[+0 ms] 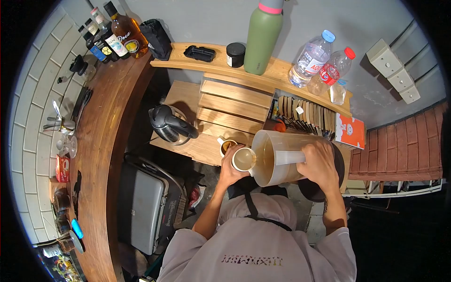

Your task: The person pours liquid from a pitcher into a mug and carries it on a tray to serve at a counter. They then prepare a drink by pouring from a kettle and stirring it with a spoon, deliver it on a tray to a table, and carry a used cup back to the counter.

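Note:
My right hand (319,163) is wrapped round the handle of a large translucent plastic pitcher (268,141). The pitcher lies tilted, its mouth facing left, with cloudy brownish liquid inside. At its rim is a small white cup (244,160) containing pale, cloudy liquid; my left hand (227,170) grips this cup from the left. Just beyond, a second mug (221,146) with something brown in it stands on the wooden table, partly covered by my left fingers. Whether liquid is flowing from the pitcher is hard to make out.
An electric kettle (170,123) stands left on the slatted wooden table (230,111). Behind, a shelf (181,64) bears a green flask (264,40) and plastic bottles (310,58). Books (307,115) fill the right. A wooden counter (101,127) and grey case (143,207) are left.

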A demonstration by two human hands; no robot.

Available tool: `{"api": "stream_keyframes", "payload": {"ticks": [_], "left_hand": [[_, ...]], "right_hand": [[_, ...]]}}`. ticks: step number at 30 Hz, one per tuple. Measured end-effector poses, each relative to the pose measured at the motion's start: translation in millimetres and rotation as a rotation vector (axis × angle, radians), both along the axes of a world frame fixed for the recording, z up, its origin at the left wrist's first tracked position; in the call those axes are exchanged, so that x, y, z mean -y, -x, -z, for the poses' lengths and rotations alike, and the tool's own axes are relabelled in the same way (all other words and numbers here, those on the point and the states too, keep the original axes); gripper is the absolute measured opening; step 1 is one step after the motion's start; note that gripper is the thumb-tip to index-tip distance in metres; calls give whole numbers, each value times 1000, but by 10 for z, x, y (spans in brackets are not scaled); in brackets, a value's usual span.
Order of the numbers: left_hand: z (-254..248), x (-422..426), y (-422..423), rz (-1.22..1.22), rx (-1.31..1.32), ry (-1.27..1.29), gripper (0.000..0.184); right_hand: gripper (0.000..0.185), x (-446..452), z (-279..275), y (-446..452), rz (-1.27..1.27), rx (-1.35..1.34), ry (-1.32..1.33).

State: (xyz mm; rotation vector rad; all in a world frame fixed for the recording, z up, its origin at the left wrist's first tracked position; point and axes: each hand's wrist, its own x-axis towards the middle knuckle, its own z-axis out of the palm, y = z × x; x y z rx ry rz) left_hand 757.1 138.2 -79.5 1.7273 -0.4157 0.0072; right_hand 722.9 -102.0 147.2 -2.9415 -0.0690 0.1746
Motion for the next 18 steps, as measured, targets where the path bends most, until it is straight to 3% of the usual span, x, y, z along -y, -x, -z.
{"api": "stream_keyframes", "payload": {"ticks": [18], "left_hand": [[109, 32, 10, -17, -77, 53, 80]], "right_hand": [[23, -61, -32, -34, -31, 19, 22]]}}
